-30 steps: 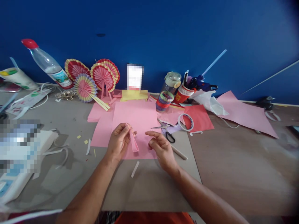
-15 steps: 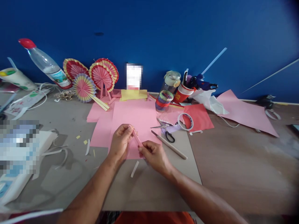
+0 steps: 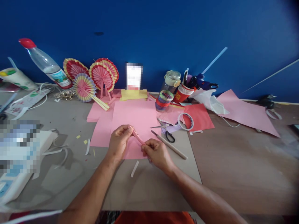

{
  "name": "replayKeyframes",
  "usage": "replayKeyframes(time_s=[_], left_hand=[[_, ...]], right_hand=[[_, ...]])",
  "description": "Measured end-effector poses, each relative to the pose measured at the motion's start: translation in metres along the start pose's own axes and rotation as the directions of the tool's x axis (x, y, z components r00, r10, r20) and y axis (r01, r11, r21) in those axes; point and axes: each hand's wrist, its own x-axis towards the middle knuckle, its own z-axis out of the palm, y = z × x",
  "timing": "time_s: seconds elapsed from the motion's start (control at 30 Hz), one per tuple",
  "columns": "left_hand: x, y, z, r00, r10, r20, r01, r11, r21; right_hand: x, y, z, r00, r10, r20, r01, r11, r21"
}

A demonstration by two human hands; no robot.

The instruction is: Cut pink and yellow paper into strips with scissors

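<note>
Between my two hands stretches a narrow folded strip of pink paper (image 3: 138,136), slanting down to the right. My left hand (image 3: 119,138) pinches its upper end between thumb and fingers. At the lower end, my right hand (image 3: 155,152) is closed on the strip. Sheets of pink paper (image 3: 134,113) lie flat beneath and behind the hands. Just right of them are scissors (image 3: 169,133) with black handles and a thin stick-like tool (image 3: 173,147) with a dark tip. A small white strip (image 3: 135,169) lies on the table below the hands.
Pleated paper fans (image 3: 102,76) and a clear bottle (image 3: 52,70) lean at the back left. Right of the blurred phone (image 3: 134,76) stand a jar (image 3: 164,101) and red paper cups (image 3: 183,93) holding tools. A tape roll (image 3: 185,121) lies near red paper (image 3: 201,116). A blurred white device (image 3: 23,168) sits left.
My right hand has shifted slightly right along the pink strip, and more of the strip shows between the hands. My left hand has barely moved.
</note>
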Motion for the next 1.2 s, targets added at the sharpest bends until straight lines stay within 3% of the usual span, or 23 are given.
replayKeyframes(time_s=[0.5,0.97,1.2], left_hand=[[0.003,-0.006,-0.004,0.999,0.040,-0.010,-0.040,0.999,0.027],[-0.001,0.001,0.004,0.998,0.036,-0.055,-0.039,0.998,-0.041],[0.002,0.000,0.007,0.999,0.023,-0.049,-0.026,0.997,-0.069]], right_hand=[[0.000,-0.007,0.002,0.998,0.050,0.045,-0.055,0.991,0.125],[-0.001,-0.006,0.005,1.000,-0.005,-0.015,0.007,0.992,0.125],[0.002,-0.001,0.005,0.999,0.026,-0.048,-0.022,0.997,0.074]])
